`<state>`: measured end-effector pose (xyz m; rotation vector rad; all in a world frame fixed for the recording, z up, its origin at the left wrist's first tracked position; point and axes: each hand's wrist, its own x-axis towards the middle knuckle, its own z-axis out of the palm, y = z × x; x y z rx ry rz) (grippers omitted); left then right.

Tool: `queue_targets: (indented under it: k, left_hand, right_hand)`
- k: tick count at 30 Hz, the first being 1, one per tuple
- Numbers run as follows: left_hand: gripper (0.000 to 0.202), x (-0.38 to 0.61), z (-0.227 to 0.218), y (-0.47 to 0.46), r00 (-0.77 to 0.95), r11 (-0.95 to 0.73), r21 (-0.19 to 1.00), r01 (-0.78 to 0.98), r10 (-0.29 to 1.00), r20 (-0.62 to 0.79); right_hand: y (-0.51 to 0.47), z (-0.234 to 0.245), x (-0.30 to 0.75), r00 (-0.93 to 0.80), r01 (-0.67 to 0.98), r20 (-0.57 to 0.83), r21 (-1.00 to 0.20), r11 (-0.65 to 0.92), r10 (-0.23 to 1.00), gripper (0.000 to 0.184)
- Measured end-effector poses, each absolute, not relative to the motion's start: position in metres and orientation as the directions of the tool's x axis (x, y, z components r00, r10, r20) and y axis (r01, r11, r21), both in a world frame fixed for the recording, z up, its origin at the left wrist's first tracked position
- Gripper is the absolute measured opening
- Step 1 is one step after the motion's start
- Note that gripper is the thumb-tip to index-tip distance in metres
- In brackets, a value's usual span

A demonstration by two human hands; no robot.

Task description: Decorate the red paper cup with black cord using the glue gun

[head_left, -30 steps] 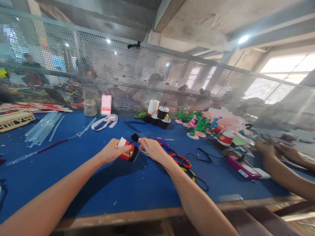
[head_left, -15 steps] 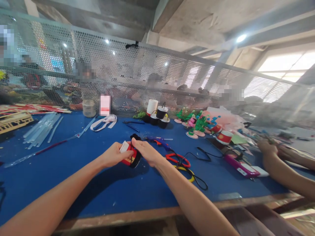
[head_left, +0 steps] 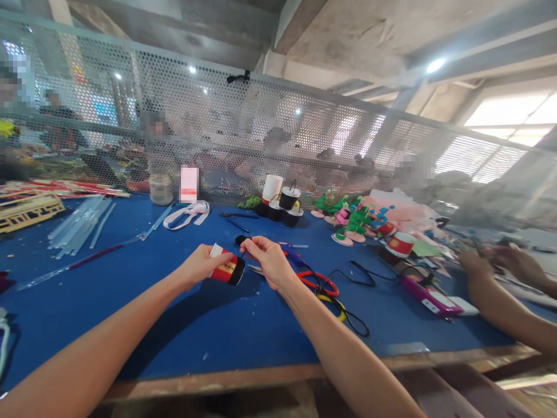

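My left hand [head_left: 198, 270] is wrapped round a small red paper cup [head_left: 227, 271] with a white end and a black band at its other end. The cup lies tilted on its side, raised a little above the blue table. Close to the black end, my right hand [head_left: 270, 261] has its thumb and fingertips pinched together on a thin black strand. A dark fuzzy piece [head_left: 240, 239] shows just beyond those fingertips; whether it is joined to the strand, I cannot tell. Scissor blades [head_left: 256, 269] on the table lie partly behind my right hand.
A blue glue gun [head_left: 292, 253], red scissor handles [head_left: 319, 283] and a black cable [head_left: 357, 326] lie right of my hands. Clear glue sticks [head_left: 78, 226] lie left. Small black pots [head_left: 289, 198] stand behind. Another person's hand [head_left: 476, 264] works at the right, near a purple power strip [head_left: 429, 297].
My right hand has gone from lying along the cup's black end to pinching the black strand beside it. The cup has turned, showing more of its red side.
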<state>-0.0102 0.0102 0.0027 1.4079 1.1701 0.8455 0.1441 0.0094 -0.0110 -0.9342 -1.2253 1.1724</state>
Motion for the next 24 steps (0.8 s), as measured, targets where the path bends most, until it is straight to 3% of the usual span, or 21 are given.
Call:
queue_targets:
  k: [11, 24]
  left_hand:
    - [0.027, -0.009, -0.001, 0.007, 0.368, -0.064, 0.971, 0.229, 0.929, -0.025]
    - [0.031, -0.014, -0.008, 0.010, 0.427, -0.172, 0.971, 0.168, 0.900, 0.086]
  right_hand:
    - [0.015, -0.015, 0.145, -0.033, 0.062, 0.237, -0.969, 0.238, 0.971, 0.020]
    - [0.014, -0.016, 0.144, -0.052, 0.053, 0.172, -0.983, 0.175, 0.984, 0.022]
